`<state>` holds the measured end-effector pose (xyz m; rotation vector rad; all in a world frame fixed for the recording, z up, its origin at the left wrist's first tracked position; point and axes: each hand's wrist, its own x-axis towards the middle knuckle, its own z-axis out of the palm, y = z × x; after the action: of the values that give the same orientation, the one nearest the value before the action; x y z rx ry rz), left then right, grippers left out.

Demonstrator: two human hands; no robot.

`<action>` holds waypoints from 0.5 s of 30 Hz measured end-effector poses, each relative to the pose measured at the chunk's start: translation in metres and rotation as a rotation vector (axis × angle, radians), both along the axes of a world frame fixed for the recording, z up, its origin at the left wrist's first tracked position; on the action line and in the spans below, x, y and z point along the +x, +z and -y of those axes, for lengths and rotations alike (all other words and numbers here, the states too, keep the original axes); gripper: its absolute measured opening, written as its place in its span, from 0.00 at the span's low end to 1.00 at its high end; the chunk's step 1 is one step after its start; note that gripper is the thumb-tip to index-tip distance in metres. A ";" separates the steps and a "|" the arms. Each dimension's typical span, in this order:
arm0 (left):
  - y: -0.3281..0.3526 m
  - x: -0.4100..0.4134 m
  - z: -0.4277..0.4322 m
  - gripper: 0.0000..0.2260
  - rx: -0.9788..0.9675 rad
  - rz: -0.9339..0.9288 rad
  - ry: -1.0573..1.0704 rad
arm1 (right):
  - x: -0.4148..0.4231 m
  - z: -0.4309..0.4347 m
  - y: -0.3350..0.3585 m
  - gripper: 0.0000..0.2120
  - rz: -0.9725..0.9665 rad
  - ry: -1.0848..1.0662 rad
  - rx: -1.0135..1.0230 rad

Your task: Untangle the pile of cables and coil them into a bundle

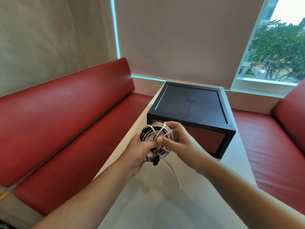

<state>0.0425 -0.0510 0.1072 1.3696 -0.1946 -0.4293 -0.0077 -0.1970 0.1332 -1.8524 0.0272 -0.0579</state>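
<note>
Two arms reach over the white table (165, 209). The left hand (138, 154) curls round one round bundle of white and black cables (153, 133), held above the table. The right hand (179, 142) pinches a white strand on it. One loose white end (175, 175) hangs down. One black box with a red-brown front (193, 106) sits just behind. Two red padded benches (66, 123) flank the table.

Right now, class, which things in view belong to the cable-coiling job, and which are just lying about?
In the job: cable bundle, gripped by the left hand and the right hand.
Lying about: black box, white table, red bench, roller blind.
</note>
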 end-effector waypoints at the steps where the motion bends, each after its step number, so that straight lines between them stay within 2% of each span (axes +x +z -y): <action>1: -0.001 -0.001 0.001 0.15 0.017 0.016 0.008 | 0.002 -0.002 -0.001 0.30 0.010 -0.016 -0.036; 4: -0.004 -0.004 0.005 0.19 0.079 0.048 0.033 | 0.008 -0.005 -0.005 0.15 0.054 -0.120 -0.197; 6: -0.005 -0.006 0.006 0.21 0.105 0.081 0.032 | 0.009 -0.003 -0.007 0.09 0.075 -0.113 -0.252; 12: -0.005 -0.011 0.004 0.17 0.076 0.074 -0.035 | 0.008 0.003 -0.007 0.10 0.118 -0.090 -0.388; 15: -0.004 -0.013 0.004 0.18 0.051 0.019 -0.063 | 0.007 0.006 -0.011 0.09 0.143 -0.080 -0.419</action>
<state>0.0298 -0.0549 0.1032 1.4212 -0.2442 -0.4774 -0.0003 -0.2030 0.1221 -2.2609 -0.0116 -0.2686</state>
